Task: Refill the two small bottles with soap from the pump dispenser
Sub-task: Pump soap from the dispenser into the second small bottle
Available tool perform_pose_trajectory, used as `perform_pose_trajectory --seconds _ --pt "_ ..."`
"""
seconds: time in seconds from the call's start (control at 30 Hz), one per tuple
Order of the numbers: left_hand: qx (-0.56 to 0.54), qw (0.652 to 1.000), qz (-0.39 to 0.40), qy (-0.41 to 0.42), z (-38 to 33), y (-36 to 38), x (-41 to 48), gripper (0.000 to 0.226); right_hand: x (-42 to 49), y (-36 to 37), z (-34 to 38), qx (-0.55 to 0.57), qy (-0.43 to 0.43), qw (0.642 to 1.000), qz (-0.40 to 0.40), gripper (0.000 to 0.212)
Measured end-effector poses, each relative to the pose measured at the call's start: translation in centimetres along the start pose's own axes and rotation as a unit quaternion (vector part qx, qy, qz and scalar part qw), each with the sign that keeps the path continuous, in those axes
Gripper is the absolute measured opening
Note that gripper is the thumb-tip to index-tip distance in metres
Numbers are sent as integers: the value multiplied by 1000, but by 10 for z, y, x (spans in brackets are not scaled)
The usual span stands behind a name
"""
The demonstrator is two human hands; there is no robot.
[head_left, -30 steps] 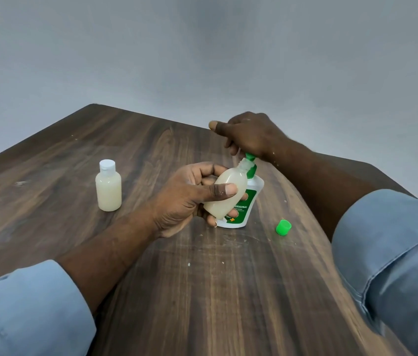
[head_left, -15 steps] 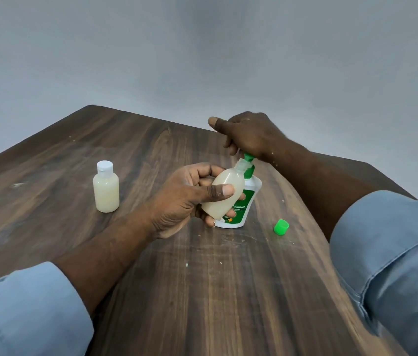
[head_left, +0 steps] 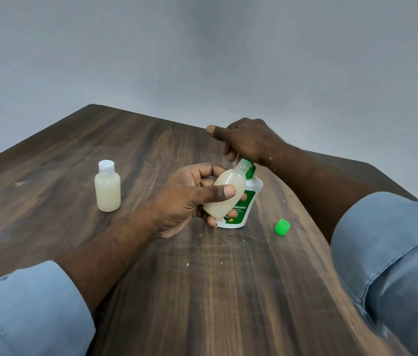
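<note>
So the left hand (head_left: 184,199) has the open small bottle (head_left: 224,195) wrapped up tight, thumb flat across the front and the other fingers curled round the back. The bottle sits in the front of that grip, tilted, with its neck poking out past the thumb and up to the right. Its mouth is right at the green spout of the pump dispenser (head_left: 244,205), which stands upright about mid-desk (head_left: 202,291), touching the back of the tilted bottle. The right hand (head_left: 249,140) is clamped down over the pump head, fingers curled round it and thumb sticking out to the left. The head itself is mostly buried under that hand, so I honestly can't tell if the spout is inside the mouth or just against it. The bottle looks nearly full of pale creamy soap. The other small bottle (head_left: 107,187), white cap on and also full, stands upright well apart, toward the desk's left edge. A loose green cap (head_left: 282,227) lies near the right edge, just beside the dispenser.
</note>
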State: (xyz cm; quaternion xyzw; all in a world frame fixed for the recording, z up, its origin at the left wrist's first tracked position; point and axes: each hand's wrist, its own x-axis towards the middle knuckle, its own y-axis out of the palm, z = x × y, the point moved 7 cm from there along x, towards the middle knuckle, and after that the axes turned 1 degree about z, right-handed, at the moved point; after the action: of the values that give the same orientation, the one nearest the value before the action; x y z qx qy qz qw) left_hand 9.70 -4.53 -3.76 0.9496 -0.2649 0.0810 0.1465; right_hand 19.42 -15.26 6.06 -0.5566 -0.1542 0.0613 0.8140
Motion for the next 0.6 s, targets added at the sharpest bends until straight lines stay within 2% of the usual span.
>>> perform_pose_trajectory --seconds 0.3,0.4,0.6 --pt "1 1000 -7 1 -1 0 -2 47 1 4 -6 4 30 1000 3 66" --pt "-4 1000 -3 3 -2 2 -3 42 1 4 -7 0 38 999 2 65" --pt "2 1000 -9 -2 -1 2 -4 52 -1 5 -4 -17 40 999 10 65"
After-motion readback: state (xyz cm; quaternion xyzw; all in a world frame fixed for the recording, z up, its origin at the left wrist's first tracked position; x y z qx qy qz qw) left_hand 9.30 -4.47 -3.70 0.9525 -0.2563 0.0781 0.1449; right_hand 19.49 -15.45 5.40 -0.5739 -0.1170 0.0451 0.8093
